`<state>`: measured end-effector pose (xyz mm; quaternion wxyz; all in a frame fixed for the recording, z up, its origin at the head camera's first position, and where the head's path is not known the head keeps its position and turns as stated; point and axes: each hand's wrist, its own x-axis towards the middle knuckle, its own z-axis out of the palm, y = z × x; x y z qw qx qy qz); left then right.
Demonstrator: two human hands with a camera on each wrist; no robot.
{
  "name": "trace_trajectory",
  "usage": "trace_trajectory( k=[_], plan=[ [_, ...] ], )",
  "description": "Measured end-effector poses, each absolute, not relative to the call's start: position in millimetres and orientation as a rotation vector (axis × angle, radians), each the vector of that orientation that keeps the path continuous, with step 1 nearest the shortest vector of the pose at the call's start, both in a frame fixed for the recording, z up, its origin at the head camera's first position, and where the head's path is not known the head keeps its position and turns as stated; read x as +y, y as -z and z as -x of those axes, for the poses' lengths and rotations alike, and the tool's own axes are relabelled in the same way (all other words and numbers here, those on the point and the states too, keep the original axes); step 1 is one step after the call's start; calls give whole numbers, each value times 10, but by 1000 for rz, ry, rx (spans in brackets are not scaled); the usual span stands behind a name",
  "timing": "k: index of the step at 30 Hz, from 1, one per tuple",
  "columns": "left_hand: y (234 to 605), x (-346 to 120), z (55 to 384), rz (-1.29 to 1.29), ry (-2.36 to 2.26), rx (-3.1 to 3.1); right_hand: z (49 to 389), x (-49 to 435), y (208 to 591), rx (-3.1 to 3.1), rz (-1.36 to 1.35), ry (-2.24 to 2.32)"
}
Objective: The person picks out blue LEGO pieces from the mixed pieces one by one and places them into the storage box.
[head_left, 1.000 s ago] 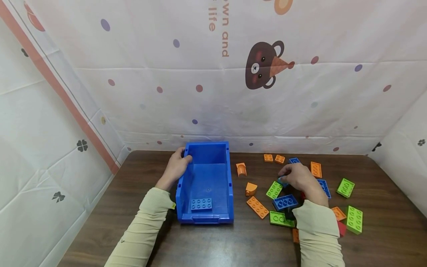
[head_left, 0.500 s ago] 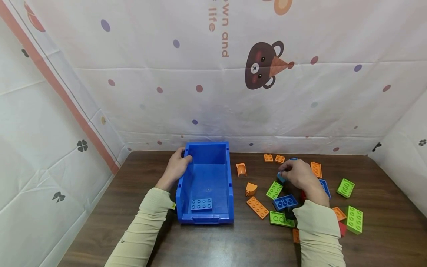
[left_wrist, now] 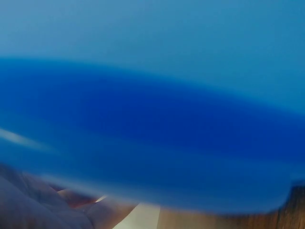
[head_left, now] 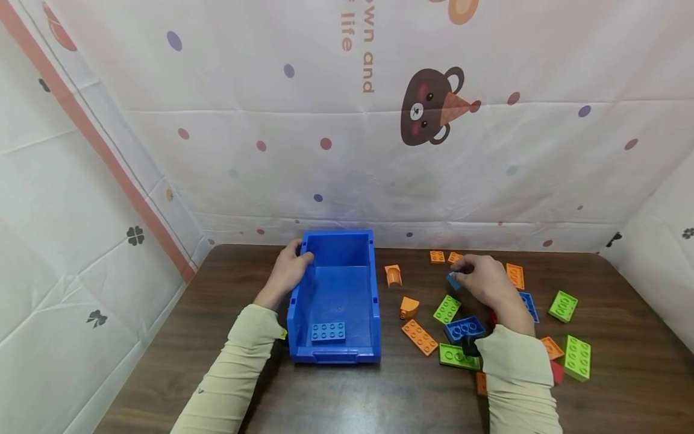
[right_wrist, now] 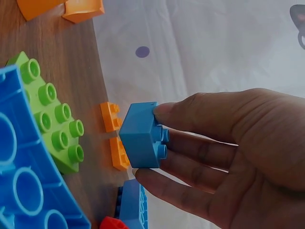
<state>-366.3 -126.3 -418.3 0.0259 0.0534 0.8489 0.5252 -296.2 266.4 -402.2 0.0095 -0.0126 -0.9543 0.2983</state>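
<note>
Between the thumb and fingertips of the right hand point(head_left: 485, 284), a small blue brick point(right_wrist: 139, 138) is pinched, apart from the neighbouring bricks. Its studs point toward 3 o'clock in the right wrist view, facing the palm; which of its axes is the longer cannot be told. From this brick, in the head view, a lime-green eight-stud brick point(head_left: 447, 309) lies near at 6 o'clock, studs up, with a darker blue brick point(head_left: 464, 329), hollow underside up, just beyond it. An orange four-stud brick point(head_left: 437, 257) lies at 11 o'clock. Well apart at 9 o'clock stands a blue bin point(head_left: 338, 292), long axis from 12 to 6; its 10 o'clock rim is gripped by the left hand point(head_left: 284, 271), thumb over the edge. A light-blue eight-stud brick point(head_left: 328, 332) rests inside toward 6 o'clock, long axis from 9 to 3. On the backdrop cloth point(head_left: 244, 169), at 11 o'clock, sideways lettering point(head_left: 369, 47) reads "own and" and "life", beside a bear print point(head_left: 425, 108) at 12.
</note>
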Motion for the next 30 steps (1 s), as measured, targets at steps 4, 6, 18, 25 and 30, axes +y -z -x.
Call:
trace_trajectory(
  k=[4, 6, 18, 25, 30],
  plan=[
    [4182, -1255, 3657, -168, -1629, 2625, 2953, 2643, 4005, -2962, 26, -924],
    [4182, -1254, 3652, -170, -1625, 2630, 2950, 2634, 3993, -2951, 12, -918],
    [4197, -1257, 3650, -175, -1621, 2647, 2902, 2547, 3862, -2900, -67, -899],
    [4184, -1251, 3654, -154, -1643, 2622, 2849, 2473, 3764, -2854, -106, -902],
    [4178, -1257, 3654, -148, -1646, 2618, 2809, 2418, 3687, -2823, -146, -892]
  ],
)
